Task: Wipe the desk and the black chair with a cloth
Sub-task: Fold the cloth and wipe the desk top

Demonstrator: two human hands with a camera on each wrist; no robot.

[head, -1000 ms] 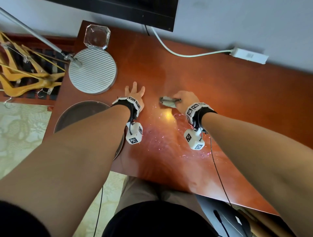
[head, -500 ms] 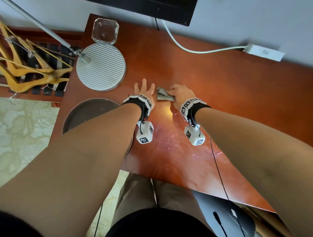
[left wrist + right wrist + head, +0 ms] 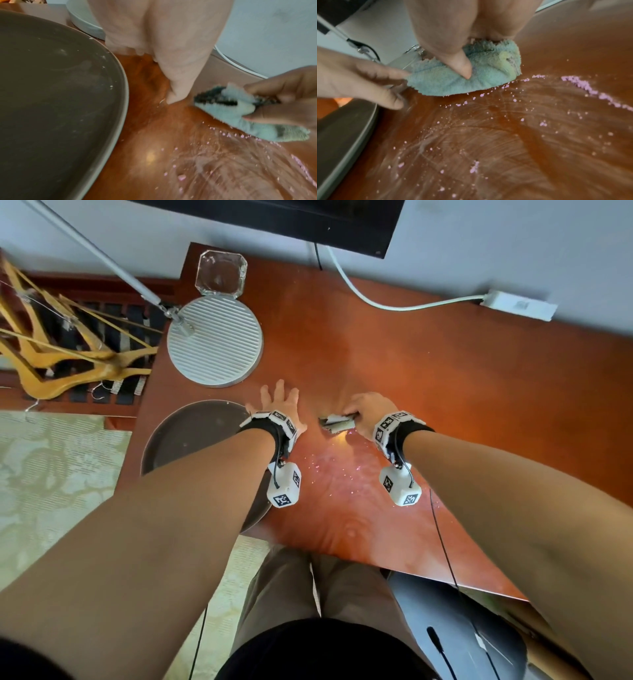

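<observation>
A folded light-blue cloth (image 3: 337, 424) lies on the reddish wooden desk (image 3: 445, 371). My right hand (image 3: 368, 410) grips it, thumb pressed into the cloth (image 3: 471, 75) and fingers curled over its far side. My left hand (image 3: 279, 402) rests flat on the desk just left of the cloth, fingers spread and holding nothing. Pink crumbs (image 3: 583, 86) and wipe streaks cover the wood nearer to me than the cloth (image 3: 240, 112). The black chair (image 3: 455, 635) shows at the bottom right, partly under the desk's near edge.
A dark round tray (image 3: 191, 433) sits under my left forearm at the desk's left edge. Behind it stand a white ribbed lamp base (image 3: 215, 340) and a glass ashtray (image 3: 221, 272). A white power strip (image 3: 517, 306) lies at the back right. Wooden hangers (image 3: 68, 357) are off the desk's left side.
My right hand swept the cloth left, close to my left hand, then drew it back toward me and slightly right. The left hand stayed planted on the desk.
</observation>
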